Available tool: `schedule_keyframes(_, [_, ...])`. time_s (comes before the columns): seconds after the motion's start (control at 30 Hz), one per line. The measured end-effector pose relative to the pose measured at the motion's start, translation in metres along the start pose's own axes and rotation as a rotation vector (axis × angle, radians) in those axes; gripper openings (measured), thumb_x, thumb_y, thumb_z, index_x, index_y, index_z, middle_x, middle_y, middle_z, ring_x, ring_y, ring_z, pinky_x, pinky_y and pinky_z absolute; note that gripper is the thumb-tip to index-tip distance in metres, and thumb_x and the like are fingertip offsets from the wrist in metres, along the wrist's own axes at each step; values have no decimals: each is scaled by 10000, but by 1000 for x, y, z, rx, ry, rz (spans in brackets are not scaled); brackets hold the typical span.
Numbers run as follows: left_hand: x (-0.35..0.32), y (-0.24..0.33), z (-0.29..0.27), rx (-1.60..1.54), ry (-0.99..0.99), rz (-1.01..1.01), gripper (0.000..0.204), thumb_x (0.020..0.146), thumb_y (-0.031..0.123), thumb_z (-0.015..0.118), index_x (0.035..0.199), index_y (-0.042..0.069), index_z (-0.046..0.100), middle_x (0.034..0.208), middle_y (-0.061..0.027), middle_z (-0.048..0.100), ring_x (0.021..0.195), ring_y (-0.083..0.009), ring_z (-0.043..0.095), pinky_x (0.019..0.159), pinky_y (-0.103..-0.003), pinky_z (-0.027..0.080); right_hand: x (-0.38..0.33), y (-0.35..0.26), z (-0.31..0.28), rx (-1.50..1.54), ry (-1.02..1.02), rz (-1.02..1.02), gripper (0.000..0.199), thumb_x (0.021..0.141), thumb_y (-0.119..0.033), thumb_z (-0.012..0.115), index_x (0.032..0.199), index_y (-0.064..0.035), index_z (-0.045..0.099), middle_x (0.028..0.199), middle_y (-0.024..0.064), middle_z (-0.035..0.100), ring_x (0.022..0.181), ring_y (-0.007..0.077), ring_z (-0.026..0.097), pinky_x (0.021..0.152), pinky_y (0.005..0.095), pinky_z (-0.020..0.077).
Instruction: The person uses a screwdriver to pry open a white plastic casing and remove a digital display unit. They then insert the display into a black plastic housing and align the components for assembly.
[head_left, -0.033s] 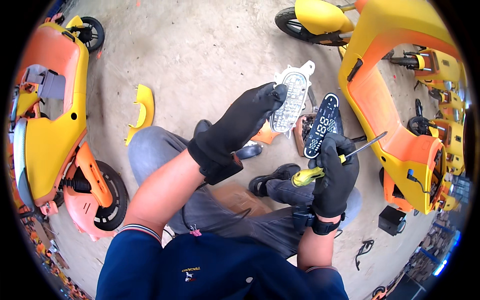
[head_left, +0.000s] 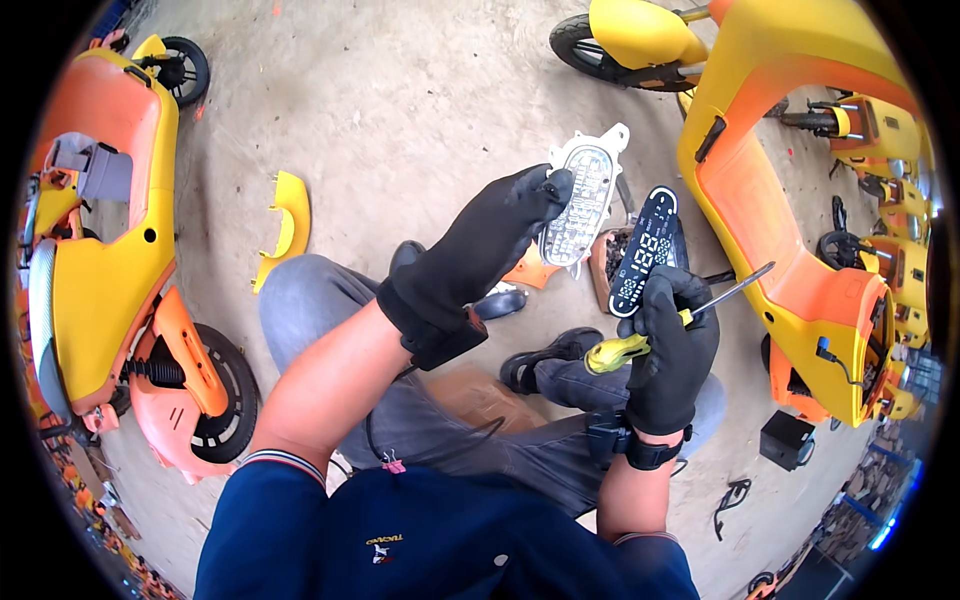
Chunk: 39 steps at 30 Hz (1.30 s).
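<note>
Display panels from a scooter are being held up in front of the seated person, one in each gloved hand. The left hand (head_left: 495,235) is gripping a pale, clear-fronted housing (head_left: 582,200) by its lower edge, fingers closed on it and tilting its face upward, seemingly so that the inside can be looked over. The right hand (head_left: 672,345) is clamped on two things at once: a black display panel (head_left: 645,250) with lit white segments, pinched upright between thumb and fingers, and a screwdriver (head_left: 650,335) with a yellow-green handle tucked across the palm, its shaft pointing out to the right, probably to keep the tool ready while both parts are being compared. The two hands are staying apart, with the panels near each other but not touching. Below them, the person's grey trousers and black shoes (head_left: 545,362) are showing over a concrete floor (head_left: 400,110). Orange and yellow scooters are standing close on the left (head_left: 95,250) and right (head_left: 780,220), crowding the working space, and a loose yellow body piece (head_left: 285,225) is lying on the floor near the left knee.
</note>
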<state>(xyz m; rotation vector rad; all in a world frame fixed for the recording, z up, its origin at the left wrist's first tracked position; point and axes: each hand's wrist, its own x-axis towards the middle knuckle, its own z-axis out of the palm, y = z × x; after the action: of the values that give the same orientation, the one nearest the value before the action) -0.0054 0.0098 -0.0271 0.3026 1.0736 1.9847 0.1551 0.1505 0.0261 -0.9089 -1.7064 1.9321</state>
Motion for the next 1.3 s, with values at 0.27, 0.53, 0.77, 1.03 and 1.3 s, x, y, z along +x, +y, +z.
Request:
schedule_keyframes(0.27, [-2, 6, 7, -66, 193, -64, 255, 1033, 130, 605, 1224, -37, 614, 1046, -58, 702, 887, -99, 671, 803, -260, 551, -4, 1, 5, 54, -37, 56, 190, 961, -108, 693, 1107, 1, 639, 849, 52, 649, 665, 115, 614, 597, 264, 514])
schedule_keyframes(0.53, [0, 2, -2, 61, 292, 20, 174, 989, 83, 651, 1142, 0, 664, 1012, -27, 701, 928, -88, 644, 848, -236, 512, -2, 2, 5, 65, -45, 82, 178, 962, -127, 690, 1090, -9, 652, 862, 50, 667, 675, 107, 613, 609, 250, 509])
schedule_keyframes(0.77, [0, 5, 0, 4, 399, 66, 114, 972, 93, 689, 1051, 17, 657, 946, -26, 684, 839, -79, 627, 759, -234, 510, -6, 4, 3, 148, -96, 152, 180, 969, -126, 675, 1103, -9, 643, 875, 49, 668, 668, 96, 605, 610, 249, 518])
schedule_keyframes(1.03, [-3, 10, 3, -138, 408, 75, 156, 960, 120, 725, 993, 2, 628, 883, -43, 674, 805, -96, 645, 739, -250, 534, -7, 28, 16, 387, -173, 241, 141, 988, -95, 637, 1105, -18, 625, 826, 28, 622, 654, 88, 580, 595, 258, 514])
schedule_keyframes(1.3, [-2, 14, 8, -66, 429, 22, 243, 962, 199, 752, 989, 19, 591, 851, -40, 657, 745, -94, 628, 680, -239, 525, -5, 33, 19, 384, -209, 171, 160, 987, -103, 626, 1120, -15, 613, 814, 25, 594, 649, 90, 558, 594, 259, 504])
